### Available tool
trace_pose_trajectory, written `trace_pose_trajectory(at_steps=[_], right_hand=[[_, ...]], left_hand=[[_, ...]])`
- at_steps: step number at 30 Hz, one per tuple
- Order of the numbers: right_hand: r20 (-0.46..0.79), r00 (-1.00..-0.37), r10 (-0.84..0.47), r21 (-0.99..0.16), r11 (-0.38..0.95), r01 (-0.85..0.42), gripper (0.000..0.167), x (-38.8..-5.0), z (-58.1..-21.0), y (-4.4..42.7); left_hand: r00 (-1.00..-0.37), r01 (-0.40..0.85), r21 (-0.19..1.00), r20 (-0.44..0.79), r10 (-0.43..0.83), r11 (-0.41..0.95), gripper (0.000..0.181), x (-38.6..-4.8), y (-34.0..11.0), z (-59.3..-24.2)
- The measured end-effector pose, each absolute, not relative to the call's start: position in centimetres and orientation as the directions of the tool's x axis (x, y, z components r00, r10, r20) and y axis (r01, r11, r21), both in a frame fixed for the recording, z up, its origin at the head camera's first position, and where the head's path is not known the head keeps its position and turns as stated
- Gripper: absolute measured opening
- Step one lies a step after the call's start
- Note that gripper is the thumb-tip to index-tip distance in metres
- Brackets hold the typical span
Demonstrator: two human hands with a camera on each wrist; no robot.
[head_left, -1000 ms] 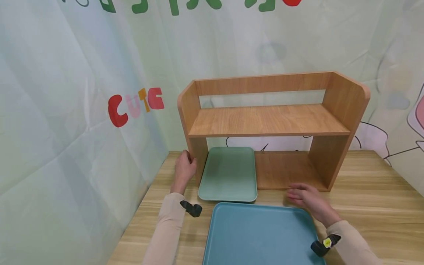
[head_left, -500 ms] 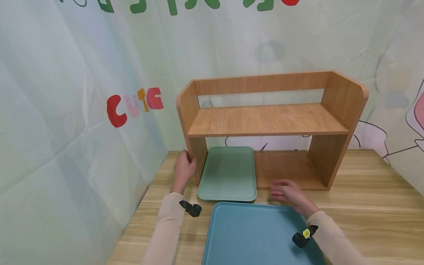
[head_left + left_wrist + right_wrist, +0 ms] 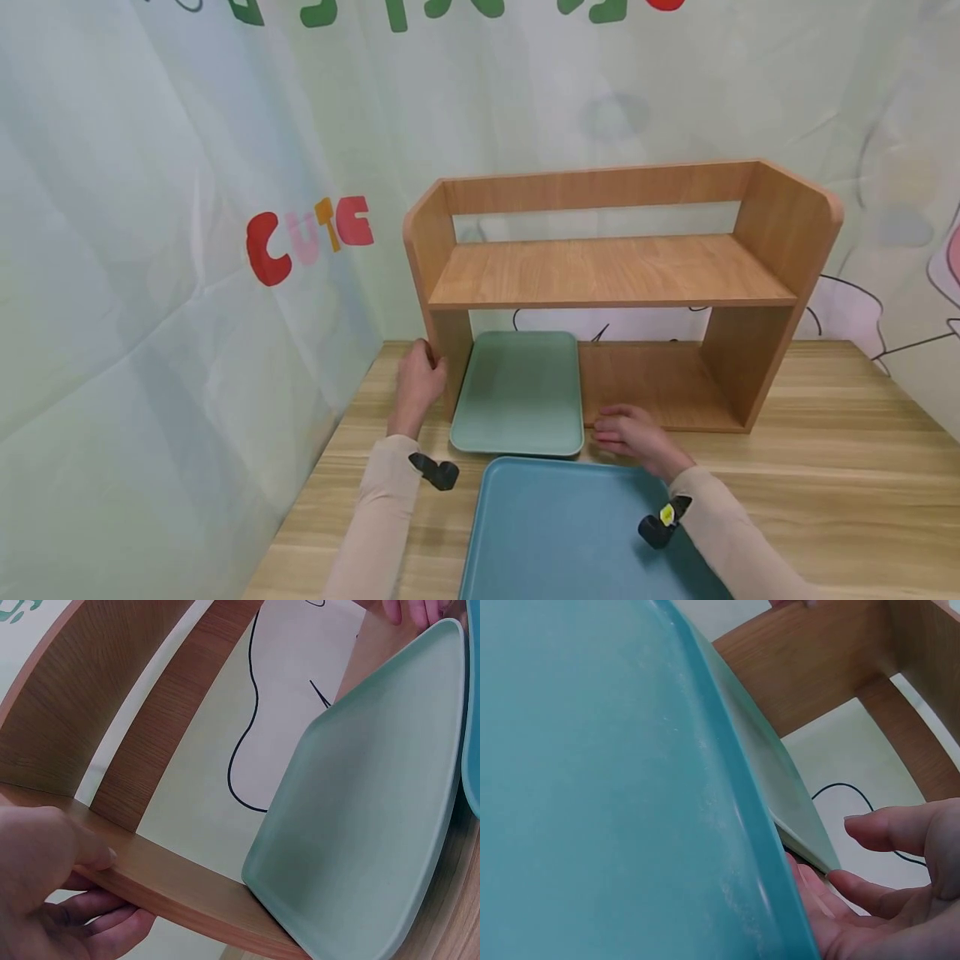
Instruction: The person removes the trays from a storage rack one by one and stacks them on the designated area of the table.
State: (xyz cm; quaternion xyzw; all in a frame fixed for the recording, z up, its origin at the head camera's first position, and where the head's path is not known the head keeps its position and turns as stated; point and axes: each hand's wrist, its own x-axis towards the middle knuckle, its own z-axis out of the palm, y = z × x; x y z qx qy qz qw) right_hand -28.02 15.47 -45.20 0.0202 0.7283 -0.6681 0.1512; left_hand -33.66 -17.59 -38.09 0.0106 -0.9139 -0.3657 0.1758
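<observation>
A two-tier wooden desk shelf [image 3: 611,271] stands on the table. My left hand [image 3: 418,382] grips its left side panel, thumb on the inner face and fingers behind the edge, as the left wrist view shows. A light green tray [image 3: 517,396] lies in the left half of the lower tier, its front end jutting past the shelf. Just right of that tray is my right hand [image 3: 633,435], thumb spread away from the other fingers [image 3: 877,896]. Those fingers are at the green tray's right edge; whether they touch it I cannot tell.
A larger blue tray [image 3: 570,533] lies on the wooden table [image 3: 840,467] in front of the shelf, partly under my right forearm. Behind hangs a pale printed cloth [image 3: 187,358] with coloured letters, close along the left table edge.
My right hand has moved left along the front of the shelf, over to the green tray's right side. The left hand keeps its grip on the panel, and both trays lie as before.
</observation>
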Motion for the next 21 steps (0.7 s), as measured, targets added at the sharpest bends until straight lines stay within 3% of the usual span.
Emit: trace_pose_trajectory(at_steps=[21], right_hand=[[-0.339, -0.927, -0.161, -0.939, 0.119, 0.323, 0.051, -29.5, -45.7, 13.3]], left_hand=[[-0.939, 0.108, 0.675, 0.31, -0.148, 0.73, 0.017, -33.6, -17.7, -38.2]])
